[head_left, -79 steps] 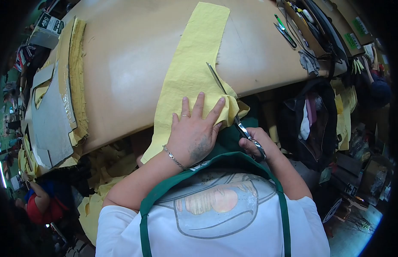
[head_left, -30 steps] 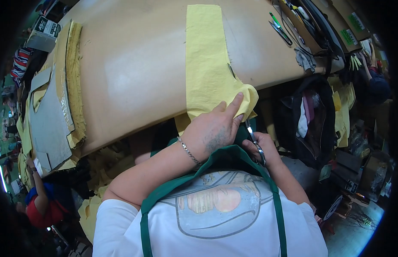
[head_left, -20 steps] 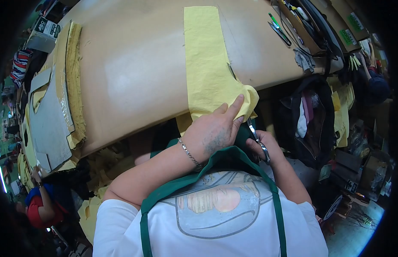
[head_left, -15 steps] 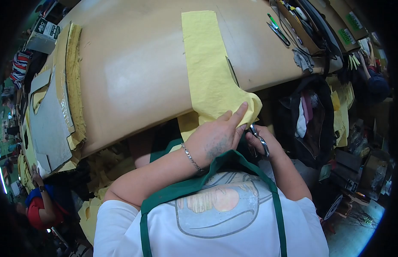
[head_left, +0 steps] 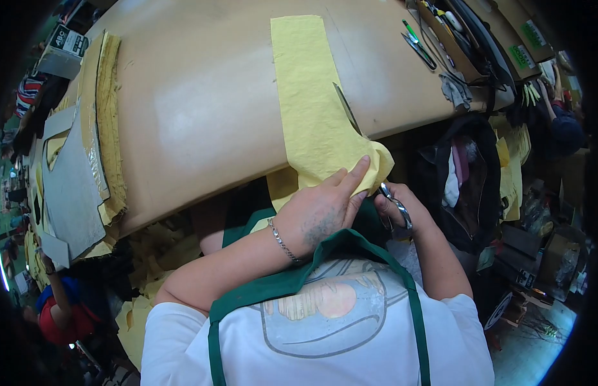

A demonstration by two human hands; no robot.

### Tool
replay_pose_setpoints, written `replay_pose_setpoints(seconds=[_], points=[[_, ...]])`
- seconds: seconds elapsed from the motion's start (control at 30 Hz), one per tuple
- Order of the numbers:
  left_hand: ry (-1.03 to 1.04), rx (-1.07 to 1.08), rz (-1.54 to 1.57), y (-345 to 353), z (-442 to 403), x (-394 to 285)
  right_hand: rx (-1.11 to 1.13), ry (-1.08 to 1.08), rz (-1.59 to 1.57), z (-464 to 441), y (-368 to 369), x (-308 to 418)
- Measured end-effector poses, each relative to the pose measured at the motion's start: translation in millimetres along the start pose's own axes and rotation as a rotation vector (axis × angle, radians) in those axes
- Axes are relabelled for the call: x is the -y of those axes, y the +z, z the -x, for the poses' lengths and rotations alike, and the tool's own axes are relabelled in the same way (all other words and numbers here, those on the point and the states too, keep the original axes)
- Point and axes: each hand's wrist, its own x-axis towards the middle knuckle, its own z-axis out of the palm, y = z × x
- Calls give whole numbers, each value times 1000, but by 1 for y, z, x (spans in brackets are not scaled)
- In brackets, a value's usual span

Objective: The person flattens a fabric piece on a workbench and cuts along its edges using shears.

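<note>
A long yellow cloth piece (head_left: 308, 96) lies over the table edge, its near end bunched up and hanging down. My left hand (head_left: 321, 209), with a chain bracelet at the wrist, holds the bunched end, index finger stretched along the top and thumb lower down. In my right hand (head_left: 408, 202) are the metal scissors (head_left: 347, 109), gripped by their handles below the cloth. One long blade shows above the cloth's right edge. The middle of the scissors is hidden under the folds.
On the brown table (head_left: 202, 96), thread snips (head_left: 419, 50) lie at the back right beside a grey rag (head_left: 456, 90). Stacked yellow cloth (head_left: 109, 128) and grey card templates (head_left: 77, 174) line the left. A dark open bag (head_left: 463, 186) hangs at right. Another person (head_left: 64, 312) is at lower left.
The scissor blade has swung up over the cloth's edge and shows more. My right hand has shifted slightly right, with the handles further apart. My left hand has barely moved.
</note>
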Motion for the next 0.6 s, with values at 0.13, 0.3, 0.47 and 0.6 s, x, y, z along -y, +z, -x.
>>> replay_pose_setpoints(seconds=[0.13,0.3,0.47,0.6], points=[[2,-15,24,-2,1,-2,-9,-15,28,-1,0,-3],[31,-32,84,-3,-1,-4,-51,24,36,-1,4,-6],[176,-161,117,6,-6,3,-98,-10,22,0,9,-10],[165,-136,167,6,-7,2,-128,24,-14,1,12,-13]])
